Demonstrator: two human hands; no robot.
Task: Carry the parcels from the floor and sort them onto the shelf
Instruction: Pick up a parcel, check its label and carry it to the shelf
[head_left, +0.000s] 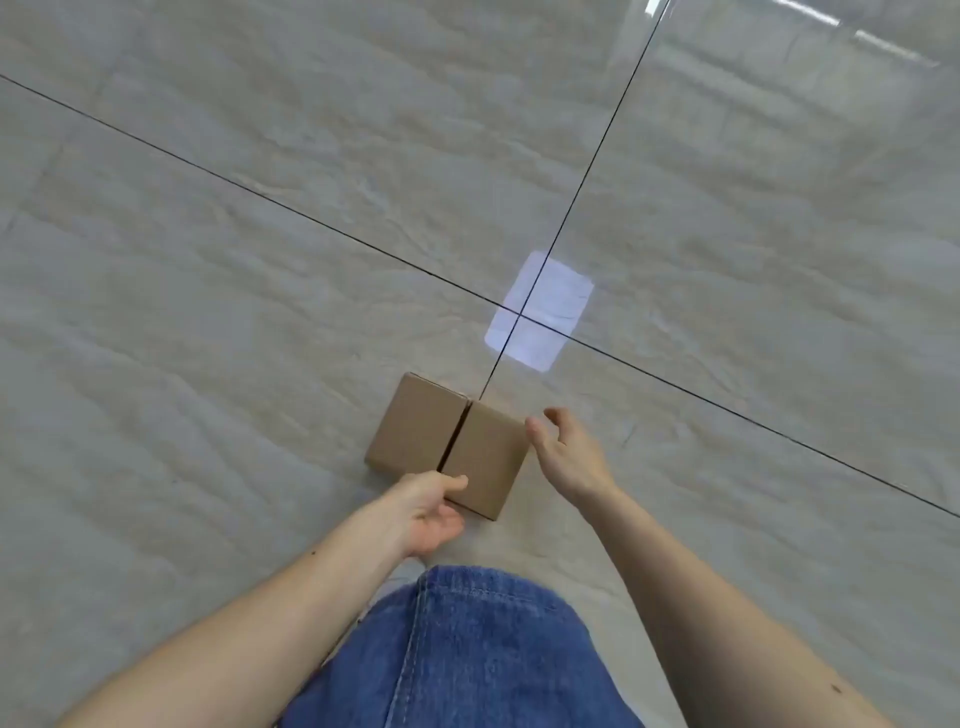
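Observation:
A small brown cardboard parcel (447, 441) lies flat on the tiled floor, a dark seam running across its top where the two flaps meet. My left hand (428, 512) is at its near edge, thumb resting on top of the box and fingers curled below the edge. My right hand (563, 452) is at the parcel's right side, fingers spread, fingertips at the right edge. No shelf is in view.
Glossy grey floor tiles (260, 312) with dark grout lines spread all around. A bright rectangular light reflection (540, 312) lies just beyond the parcel. My knee in blue denim (467, 649) fills the bottom centre.

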